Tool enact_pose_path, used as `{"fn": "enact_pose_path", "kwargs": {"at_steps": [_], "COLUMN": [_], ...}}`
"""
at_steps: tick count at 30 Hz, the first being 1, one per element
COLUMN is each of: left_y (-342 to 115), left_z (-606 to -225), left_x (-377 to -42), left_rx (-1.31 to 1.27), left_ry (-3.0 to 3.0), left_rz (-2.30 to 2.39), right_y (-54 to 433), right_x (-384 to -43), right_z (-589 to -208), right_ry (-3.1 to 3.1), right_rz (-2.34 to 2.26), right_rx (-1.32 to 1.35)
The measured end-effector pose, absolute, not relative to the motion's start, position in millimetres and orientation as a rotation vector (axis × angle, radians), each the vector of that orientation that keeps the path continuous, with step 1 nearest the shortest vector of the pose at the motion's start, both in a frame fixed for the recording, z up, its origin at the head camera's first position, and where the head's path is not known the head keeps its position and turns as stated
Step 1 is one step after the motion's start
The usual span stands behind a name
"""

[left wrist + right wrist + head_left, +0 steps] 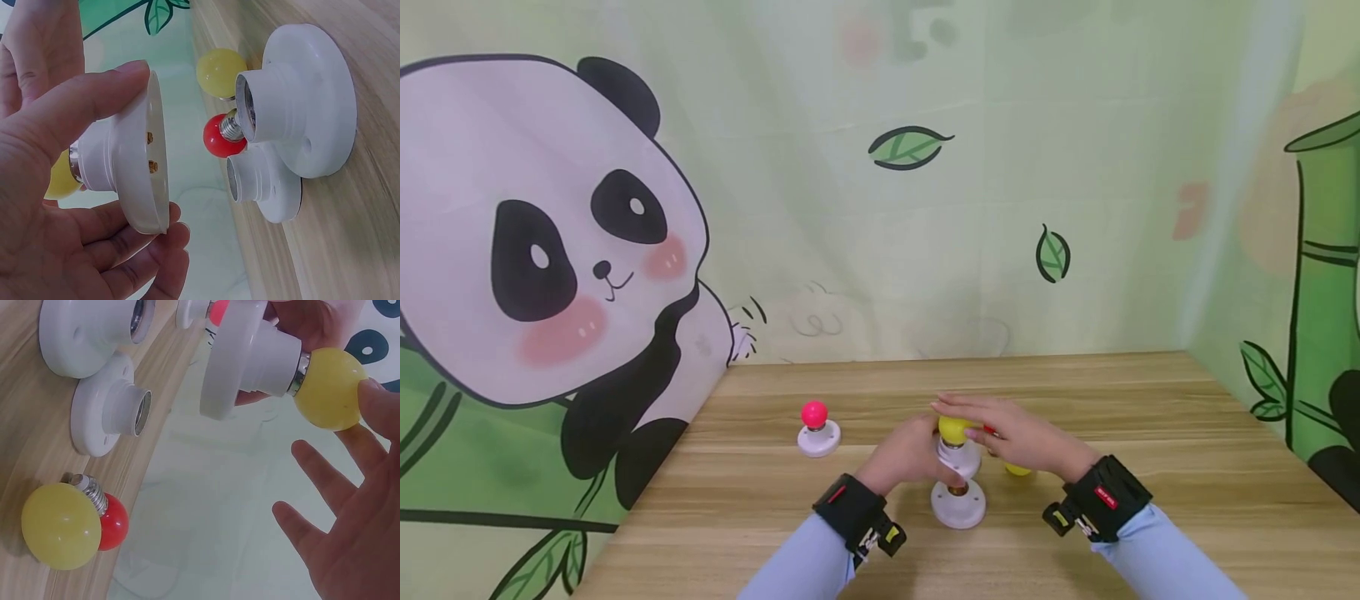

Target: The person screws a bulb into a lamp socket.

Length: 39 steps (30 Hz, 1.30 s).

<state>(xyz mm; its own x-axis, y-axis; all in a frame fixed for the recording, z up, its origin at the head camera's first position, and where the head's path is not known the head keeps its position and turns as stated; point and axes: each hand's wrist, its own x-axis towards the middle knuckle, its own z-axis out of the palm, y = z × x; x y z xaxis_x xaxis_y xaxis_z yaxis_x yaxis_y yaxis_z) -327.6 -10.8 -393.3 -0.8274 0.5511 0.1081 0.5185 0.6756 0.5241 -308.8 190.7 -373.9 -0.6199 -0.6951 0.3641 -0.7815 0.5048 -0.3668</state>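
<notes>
My left hand (912, 452) grips a white lamp holder (134, 159) by its round base, lifted off the table. Brass screws show on the underside in the left wrist view. A yellow bulb (331, 389) sits in its socket, with a bit of metal thread showing. My right hand (1021, 433) holds that bulb between thumb and index finger; its other fingers are spread away from it. Below the raised holder, a second white lamp holder (309, 103) stands on the table with a vacant socket, and a third holder (103, 409) stands behind it.
Farther left on the wooden table (737, 517) stands a holder (820, 442) with a pinkish-red bulb (814, 414). Beside my right hand lie a loose yellow bulb (61, 526) and a loose red bulb (115, 523). A printed panda curtain (820, 208) hangs behind the table.
</notes>
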Motion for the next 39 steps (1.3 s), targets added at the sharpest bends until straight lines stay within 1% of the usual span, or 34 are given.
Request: {"fn": "enact_pose_path", "kwargs": {"at_steps": [9,19,26,30,39], "left_y": [-10.8,-10.8,-11.5,-11.7,-12.2], "left_z": [-394.1,-395.6,-397.9,-398.1,-395.4], "left_x": [-327.4,-327.0,-329.6,-329.7,-326.4], "left_rx": [0.895,0.902,0.955,0.969,0.888], "left_ry": [2.82,2.8,2.794,2.802,2.802], "left_rz": [0.839,0.849,0.847,0.844,0.867], "right_y": [192.0,186.1,184.2,184.6,188.0], "right_x": [-310.3,-310.1,-309.2,-307.8,-308.5], "right_z": [-375.5,-374.7,-375.9,-376.9,-374.1], "right_ry": [-2.61,-2.66,-2.654,-2.603,-2.545], "right_rz": [0.718,0.635,0.607,0.663,0.76], "right_rx": [1.249,1.066,1.024,1.051,1.255]}}
